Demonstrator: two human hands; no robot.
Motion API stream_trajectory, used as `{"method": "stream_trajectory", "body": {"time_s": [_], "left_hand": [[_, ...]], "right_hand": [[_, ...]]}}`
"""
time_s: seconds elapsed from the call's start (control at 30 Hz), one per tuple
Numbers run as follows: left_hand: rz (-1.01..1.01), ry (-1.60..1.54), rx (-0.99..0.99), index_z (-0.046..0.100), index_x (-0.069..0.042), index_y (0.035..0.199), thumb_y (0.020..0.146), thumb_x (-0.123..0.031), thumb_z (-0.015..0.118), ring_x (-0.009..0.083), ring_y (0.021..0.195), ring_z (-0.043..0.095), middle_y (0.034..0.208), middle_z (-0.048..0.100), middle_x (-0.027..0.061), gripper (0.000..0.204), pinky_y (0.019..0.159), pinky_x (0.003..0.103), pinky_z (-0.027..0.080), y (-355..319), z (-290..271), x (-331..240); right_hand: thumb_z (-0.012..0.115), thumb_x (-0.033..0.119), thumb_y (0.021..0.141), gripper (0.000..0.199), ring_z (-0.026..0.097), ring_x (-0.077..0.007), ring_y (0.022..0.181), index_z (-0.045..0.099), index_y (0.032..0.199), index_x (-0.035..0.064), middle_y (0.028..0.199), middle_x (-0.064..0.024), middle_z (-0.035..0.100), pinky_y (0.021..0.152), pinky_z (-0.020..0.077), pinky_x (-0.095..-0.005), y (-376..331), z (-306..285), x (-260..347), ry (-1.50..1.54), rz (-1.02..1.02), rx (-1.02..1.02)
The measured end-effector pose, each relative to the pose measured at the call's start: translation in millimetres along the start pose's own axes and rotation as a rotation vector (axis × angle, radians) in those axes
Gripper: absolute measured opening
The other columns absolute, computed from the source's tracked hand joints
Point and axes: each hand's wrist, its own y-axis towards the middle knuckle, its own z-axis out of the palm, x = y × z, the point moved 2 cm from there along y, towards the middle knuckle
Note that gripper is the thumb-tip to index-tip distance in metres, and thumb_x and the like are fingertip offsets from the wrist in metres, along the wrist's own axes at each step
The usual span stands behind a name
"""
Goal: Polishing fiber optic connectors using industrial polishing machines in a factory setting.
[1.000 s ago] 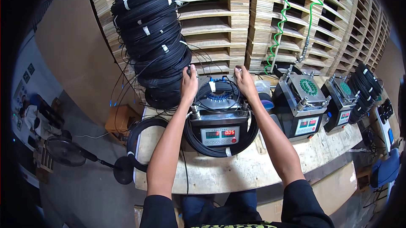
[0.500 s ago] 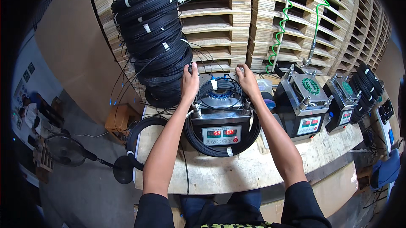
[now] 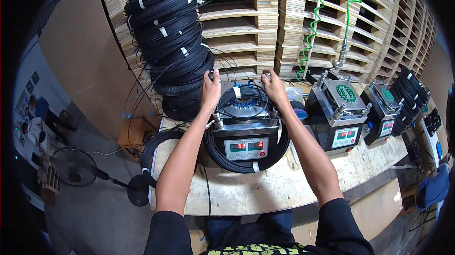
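In front of me stands a metal bench machine (image 3: 245,148) with a red digital display, and a ring of small blue connectors (image 3: 244,103) sits on its top plate. A coil of thin black cable (image 3: 233,166) loops around its front, and more cable lies coiled on top with a white tag. My left hand (image 3: 210,88) is closed at the far left corner, around a dark knob that its fingers mostly hide. At the far right corner, my right hand (image 3: 275,87) grips a metal knob, partly covered. Metal clamp posts (image 3: 273,116) stand at the near corners.
A tall stack of black cable coils (image 3: 173,42) rises at the back left, before stacked wooden pallets (image 3: 232,23). Two similar machines (image 3: 339,113) with green rings stand to the right. Green coiled air hoses (image 3: 311,37) hang behind. A fan (image 3: 73,167) and people (image 3: 40,122) are at left.
The red digits on the right of the machine's display have changed. Both hands stay at the far corners. The view has shifted slightly, and a standing person shows more at the far left.
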Motion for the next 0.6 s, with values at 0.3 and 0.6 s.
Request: {"method": "stream_trajectory", "body": {"time_s": [0.3, 0.6], "left_hand": [[0.046, -0.055, 0.000, 0.036, 0.003, 0.148, 0.101, -0.059, 0.039, 0.0413, 0.138, 0.041, 0.148, 0.043, 0.0285, 0.078, 0.114, 0.044, 0.033, -2.6, -3.2, -0.4], [-0.016, 0.013, -0.027, 0.036, 0.002, 0.148, 0.101, -0.060, 0.038, 0.0414, 0.137, 0.043, 0.146, 0.045, 0.0302, 0.078, 0.113, 0.042, 0.033, -11.7, -10.3, -9.1]], "right_hand": [[0.056, 0.028, 0.099, 0.038, 0.062, -0.0477, 0.106, 0.056, 0.127, 0.0028, 0.106, -0.0317, 0.066, 0.093, 0.0474, -0.0500, 0.3, 3.7, -3.5, -0.020, -0.022, -0.012], [0.055, 0.023, 0.099, 0.035, 0.062, -0.0489, 0.102, 0.055, 0.128, 0.0040, 0.101, -0.0332, 0.065, 0.090, 0.0482, -0.0504, -5.9, 1.5, 6.8, 0.014, -0.012, -0.007]]}}
